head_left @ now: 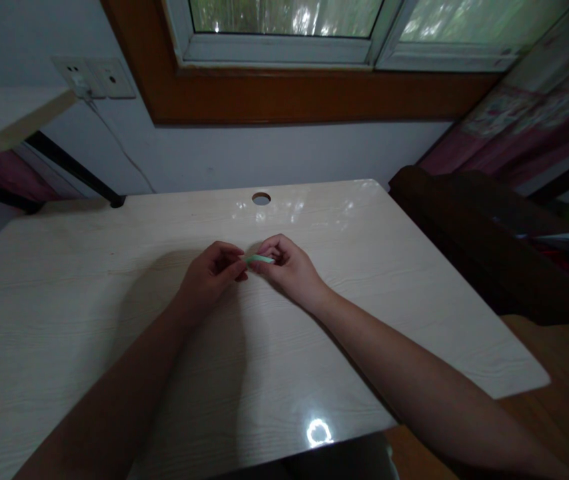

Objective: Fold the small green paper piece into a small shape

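A: Centre frame?
B: The left hand [211, 270] and right hand [287, 267], fingers curled shut, pinch either end of a small green strip [260, 259] just above the pale desk [114, 333] — seemingly to keep it taut.

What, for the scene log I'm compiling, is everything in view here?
green strip: one, pale green, pinched between both hands over the desk's middle
desk: one, light wood grain, fills the foreground
cable hole: one, round, near the desk's far edge
wall socket: one, white, upper left wall, with a cable hanging down
shelf: one, light wood, far left
window: one, white frame in a brown surround, top
dark furniture: one, dark brown, right of the desk
curtain: one, pink patterned, upper right
left hand: one, fingertips on the strip's left end
right hand: one, fingers holding the strip's right end
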### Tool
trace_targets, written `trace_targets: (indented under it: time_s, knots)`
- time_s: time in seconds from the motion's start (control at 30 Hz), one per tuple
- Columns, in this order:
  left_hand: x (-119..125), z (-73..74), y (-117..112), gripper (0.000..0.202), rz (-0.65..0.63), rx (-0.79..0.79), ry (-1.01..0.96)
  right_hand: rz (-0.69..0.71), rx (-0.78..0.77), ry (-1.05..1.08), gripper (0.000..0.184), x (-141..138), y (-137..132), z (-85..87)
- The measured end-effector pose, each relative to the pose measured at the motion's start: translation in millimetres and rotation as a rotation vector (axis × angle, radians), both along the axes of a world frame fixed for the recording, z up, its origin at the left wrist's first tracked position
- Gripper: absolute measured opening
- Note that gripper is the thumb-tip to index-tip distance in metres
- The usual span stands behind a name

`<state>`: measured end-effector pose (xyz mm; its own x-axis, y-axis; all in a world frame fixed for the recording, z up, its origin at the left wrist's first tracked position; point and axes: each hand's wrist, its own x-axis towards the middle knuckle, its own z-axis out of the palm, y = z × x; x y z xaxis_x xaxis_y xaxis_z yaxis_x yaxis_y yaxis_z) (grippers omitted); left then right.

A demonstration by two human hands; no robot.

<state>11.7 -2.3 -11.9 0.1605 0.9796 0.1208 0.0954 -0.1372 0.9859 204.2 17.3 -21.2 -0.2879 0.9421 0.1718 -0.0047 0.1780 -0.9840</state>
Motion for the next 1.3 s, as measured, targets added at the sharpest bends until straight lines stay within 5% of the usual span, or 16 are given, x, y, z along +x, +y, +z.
trace_targets:
  time_s: [0.57,0.87,1.3]
  knots:
    - [-0.2,4.4,-1.6,0.026,-0.085,-0.08,0.138,-0.079,-0.061,0.197,0.03,-1.2,4.8,3.6]
    - [-0.1,8.1,-2.2,0.031,-0.166,-0.016,0.306,-0.04,-0.041,0.125,0.025,0.2,3.0,0.1]
    - [-1.3,4.5,-1.9,0.027,-0.14,-0.085,0.175,-0.139,-0.089,0.273,0.027,1.6,7.0,7.2]
